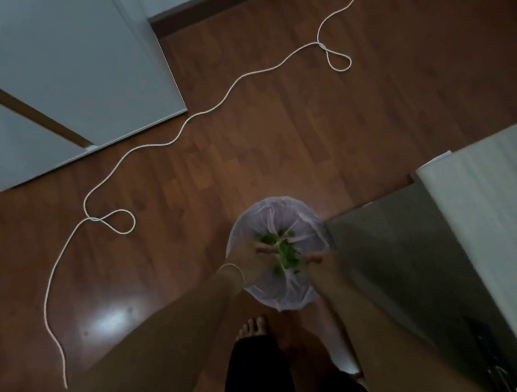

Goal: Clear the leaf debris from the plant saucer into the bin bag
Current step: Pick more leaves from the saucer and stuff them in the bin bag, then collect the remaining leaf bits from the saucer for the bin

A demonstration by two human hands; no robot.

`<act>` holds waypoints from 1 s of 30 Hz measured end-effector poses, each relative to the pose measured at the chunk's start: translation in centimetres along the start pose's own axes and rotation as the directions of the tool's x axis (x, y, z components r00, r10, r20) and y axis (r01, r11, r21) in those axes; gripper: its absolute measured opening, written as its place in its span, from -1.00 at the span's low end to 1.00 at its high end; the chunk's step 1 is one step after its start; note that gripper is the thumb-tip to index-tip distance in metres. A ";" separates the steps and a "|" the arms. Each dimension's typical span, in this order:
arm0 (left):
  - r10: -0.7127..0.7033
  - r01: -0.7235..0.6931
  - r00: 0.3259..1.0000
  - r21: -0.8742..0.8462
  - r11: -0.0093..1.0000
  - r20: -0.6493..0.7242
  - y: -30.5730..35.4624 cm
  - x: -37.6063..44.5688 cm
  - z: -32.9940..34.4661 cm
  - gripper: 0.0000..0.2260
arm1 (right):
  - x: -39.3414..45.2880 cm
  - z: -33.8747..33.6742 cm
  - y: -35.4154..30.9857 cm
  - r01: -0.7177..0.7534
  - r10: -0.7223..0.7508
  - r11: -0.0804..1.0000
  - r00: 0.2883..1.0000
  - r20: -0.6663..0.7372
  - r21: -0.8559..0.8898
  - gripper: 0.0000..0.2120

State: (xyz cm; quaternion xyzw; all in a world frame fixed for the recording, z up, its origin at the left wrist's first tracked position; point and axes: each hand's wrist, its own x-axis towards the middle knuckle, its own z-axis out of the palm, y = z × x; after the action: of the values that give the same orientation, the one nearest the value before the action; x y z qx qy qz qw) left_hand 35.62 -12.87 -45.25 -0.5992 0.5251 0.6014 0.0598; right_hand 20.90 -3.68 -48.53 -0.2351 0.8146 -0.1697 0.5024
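A bin lined with a pale bin bag [282,211] stands on the floor in front of my feet. Both my hands are held over its open mouth. My left hand [245,257], with a thin bracelet at the wrist, is at the bag's left side, and my right hand [322,268] is at its right side, fingertips pointing toward each other. A clump of green leaf debris [285,253] shows between the fingers, over the bag's opening. The hands are blurred, so I cannot tell whether the leaves are gripped or falling. No plant saucer is in view.
A long white cord [195,116] snakes across the brown wooden floor [297,117] with two loops. White doors [53,41] stand at the left. A pale countertop [505,203] over a steel-fronted unit [408,272] fills the right. My bare foot [254,327] is just behind the bin.
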 end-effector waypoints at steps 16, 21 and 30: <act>0.206 -0.201 0.954 0.046 0.979 -0.219 5.3 -6.2 -4.3 -0.83 | -6.7 -5.1 -7.7 0.055 -0.033 0.974 0.994 -0.100 0.221 -0.75; 0.212 -0.248 0.924 -0.075 0.966 -0.320 8.8 -13.5 -7.4 -0.85 | -14.3 -7.9 -12.4 0.227 -0.142 0.877 0.965 -0.222 0.423 -0.86; 0.311 -0.343 0.918 -0.100 0.934 -0.245 18.2 -26.4 -6.7 -0.82 | -28.5 -16.6 -14.5 0.393 -0.216 0.749 0.906 -0.364 0.534 -0.86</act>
State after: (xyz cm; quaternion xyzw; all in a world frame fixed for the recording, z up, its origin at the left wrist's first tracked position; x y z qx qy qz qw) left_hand 34.57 -10.91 -12.56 -0.5697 0.5777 0.5665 -0.1443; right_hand 20.04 0.71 -12.73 -0.1700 0.7318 -0.5285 0.3953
